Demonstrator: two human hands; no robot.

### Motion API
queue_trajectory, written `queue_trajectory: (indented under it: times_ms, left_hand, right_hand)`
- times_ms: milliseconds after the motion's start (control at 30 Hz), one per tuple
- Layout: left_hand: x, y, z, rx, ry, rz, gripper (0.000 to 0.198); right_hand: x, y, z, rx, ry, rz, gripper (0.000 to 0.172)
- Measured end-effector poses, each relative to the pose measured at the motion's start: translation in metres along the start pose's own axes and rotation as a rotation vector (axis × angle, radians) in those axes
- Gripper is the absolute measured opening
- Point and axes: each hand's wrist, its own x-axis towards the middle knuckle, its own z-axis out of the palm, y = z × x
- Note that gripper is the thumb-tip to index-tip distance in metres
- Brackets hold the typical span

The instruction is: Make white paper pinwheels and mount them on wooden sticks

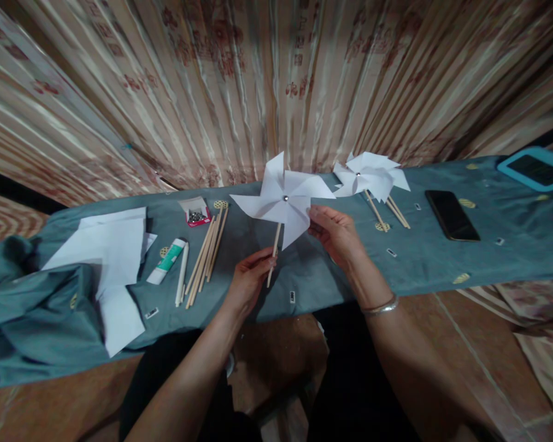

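A white paper pinwheel (286, 197) with a silver pin at its centre is held up over the middle of the cloth-covered table. My left hand (252, 277) is closed around its wooden stick (276, 240), below the paper blades. At the pinwheel's right side, my right hand (334, 230) pinches the edge of a blade between thumb and fingers. More white pinwheels (373, 174) on wooden sticks lie together to the right, beyond my right hand.
On the green cloth (332, 283), white paper (115, 245), a glue box (167, 261), a white tube (182, 274), several sticks (208, 255) and an open box of pins (197, 212) lie left. A phone (451, 215) and a blue-framed tablet (537, 169) lie right.
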Motion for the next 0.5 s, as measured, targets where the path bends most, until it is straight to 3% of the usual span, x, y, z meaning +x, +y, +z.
queue_trajectory:
  times_ms: [500]
  left_hand:
    - [0.0,0.0,0.0,-0.014,-0.006,0.006,0.037]
  right_hand:
    - [-0.006,0.009,0.011,0.004,-0.032,0.055,0.036]
